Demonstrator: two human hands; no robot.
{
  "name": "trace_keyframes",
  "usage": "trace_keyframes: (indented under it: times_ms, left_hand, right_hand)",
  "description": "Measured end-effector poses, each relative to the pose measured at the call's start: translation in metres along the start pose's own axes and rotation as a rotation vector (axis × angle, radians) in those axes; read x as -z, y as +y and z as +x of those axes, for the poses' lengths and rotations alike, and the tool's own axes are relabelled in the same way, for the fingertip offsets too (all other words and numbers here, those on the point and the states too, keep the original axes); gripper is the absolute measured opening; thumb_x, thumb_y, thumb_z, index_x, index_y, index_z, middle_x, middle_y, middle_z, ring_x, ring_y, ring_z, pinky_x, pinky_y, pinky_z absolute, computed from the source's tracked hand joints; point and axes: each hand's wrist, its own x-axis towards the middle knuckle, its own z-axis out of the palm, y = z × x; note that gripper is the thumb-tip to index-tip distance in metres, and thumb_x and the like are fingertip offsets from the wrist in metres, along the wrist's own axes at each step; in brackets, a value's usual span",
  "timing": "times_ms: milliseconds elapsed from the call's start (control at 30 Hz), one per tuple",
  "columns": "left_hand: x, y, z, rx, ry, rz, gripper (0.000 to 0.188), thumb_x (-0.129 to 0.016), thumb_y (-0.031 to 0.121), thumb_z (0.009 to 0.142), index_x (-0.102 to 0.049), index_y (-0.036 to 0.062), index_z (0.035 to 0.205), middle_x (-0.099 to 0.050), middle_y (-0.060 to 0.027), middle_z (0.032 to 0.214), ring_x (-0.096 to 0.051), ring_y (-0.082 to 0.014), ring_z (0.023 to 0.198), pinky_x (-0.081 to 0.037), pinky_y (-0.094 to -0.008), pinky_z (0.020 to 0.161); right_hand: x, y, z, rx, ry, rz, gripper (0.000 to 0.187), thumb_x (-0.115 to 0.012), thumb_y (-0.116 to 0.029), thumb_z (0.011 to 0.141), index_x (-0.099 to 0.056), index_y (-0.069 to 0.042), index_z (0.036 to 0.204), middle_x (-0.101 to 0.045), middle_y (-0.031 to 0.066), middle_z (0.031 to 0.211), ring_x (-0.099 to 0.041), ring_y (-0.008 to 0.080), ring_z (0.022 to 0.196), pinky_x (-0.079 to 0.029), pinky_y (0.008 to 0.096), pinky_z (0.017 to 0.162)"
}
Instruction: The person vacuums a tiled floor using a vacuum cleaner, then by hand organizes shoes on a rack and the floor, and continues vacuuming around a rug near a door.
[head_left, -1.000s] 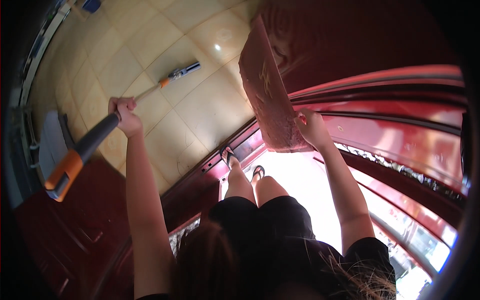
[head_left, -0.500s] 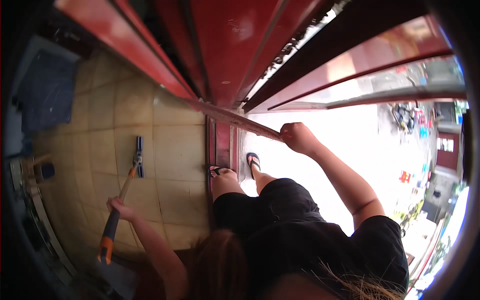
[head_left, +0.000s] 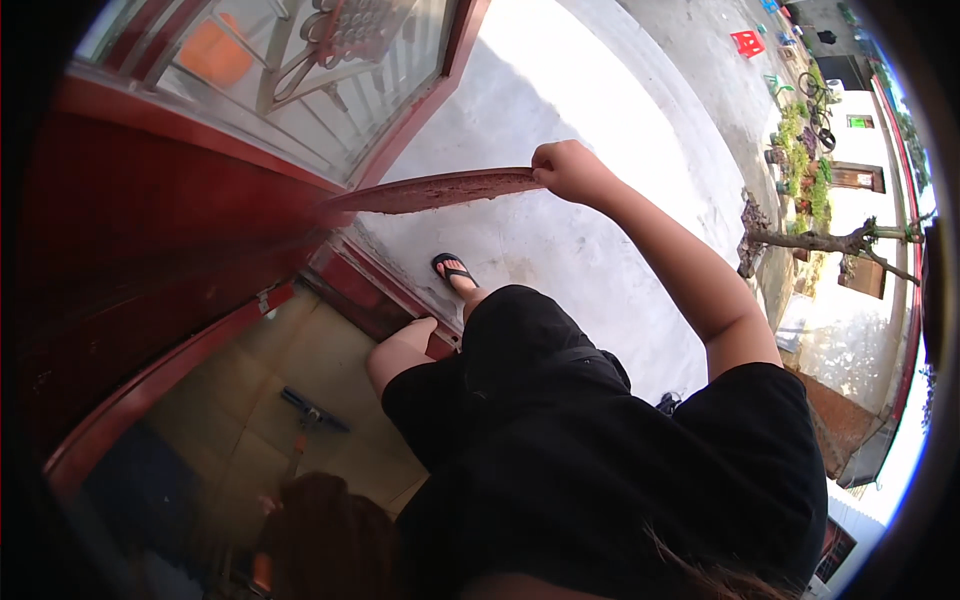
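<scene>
My right hand [head_left: 575,172] is closed around the free end of a narrow red-brown door panel [head_left: 440,190], seen almost edge-on, which runs left to the red door frame. Lower left, indoors in shade, my left hand [head_left: 268,504] shows only in small part beside dark hair. It is on the handle of a mop, whose orange end [head_left: 262,572] appears below. The mop's flat blue head [head_left: 312,410] rests on the beige tiles. My feet straddle a red threshold [head_left: 365,290], and one black flip-flop [head_left: 453,268] shows on the pale concrete outside.
Red door panels [head_left: 170,230] and a glazed window [head_left: 330,90] with barred reflections stand on the left. Outside lie a concrete yard [head_left: 620,280], a red stool [head_left: 747,43], potted plants [head_left: 820,185], a bicycle [head_left: 818,110] and a bare tree trunk [head_left: 830,240].
My body and view have turned right toward the yard. The right hand keeps its grip on the door panel. The mop and left hand now sit lower in view, partly hidden by hair.
</scene>
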Motion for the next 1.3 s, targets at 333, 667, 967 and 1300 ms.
trace_keyframes:
  times_ms: [333,667,967,1300]
  left_hand:
    - [-0.105,0.038,-0.013,-0.108,-0.476,0.221,0.031,-0.045,0.021,0.081,-0.052,-0.0045,0.066,-0.049,-0.0094,0.058,-0.044,-0.0204,0.056,-0.038,-0.0311,0.059]
    - [-0.146,0.058,-0.031,-0.098,-0.561,0.206,0.030,-0.050,0.025,0.080,-0.053,-0.0040,0.071,-0.051,-0.0080,0.064,-0.046,-0.0177,0.061,-0.038,-0.0287,0.064]
    - [-0.138,0.061,-0.050,-0.116,-0.608,0.254,0.030,-0.051,0.026,0.079,-0.054,-0.0035,0.072,-0.051,-0.0076,0.065,-0.046,-0.0170,0.063,-0.038,-0.0281,0.065]
    - [-0.145,0.047,-0.081,-0.097,-0.705,0.145,0.029,-0.055,0.026,0.078,-0.054,-0.0027,0.074,-0.052,-0.0060,0.070,-0.046,-0.0154,0.067,-0.038,-0.0276,0.066]
  right_hand:
    - [0.053,0.209,-0.029,-0.621,0.366,0.384,0.018,-0.052,-0.017,0.071,-0.057,-0.001,0.078,-0.056,0.0098,0.068,-0.053,0.0185,0.061,-0.043,0.0299,0.056]
    - [0.038,0.463,-0.220,-0.866,0.832,-0.063,0.020,-0.056,-0.021,0.069,-0.060,-0.005,0.080,-0.059,0.0116,0.075,-0.056,0.0226,0.072,-0.042,0.0306,0.066]
    - [0.003,0.587,-0.367,-1.489,0.867,-0.243,0.034,-0.049,-0.027,0.069,-0.054,-0.001,0.090,-0.056,0.0188,0.091,-0.052,0.0320,0.089,-0.040,0.0373,0.077]
    - [-0.230,0.405,-0.130,-0.813,0.306,0.311,0.036,-0.044,-0.032,0.074,-0.060,0.000,0.070,-0.058,0.0179,0.067,-0.057,0.0296,0.069,-0.042,0.0365,0.068]
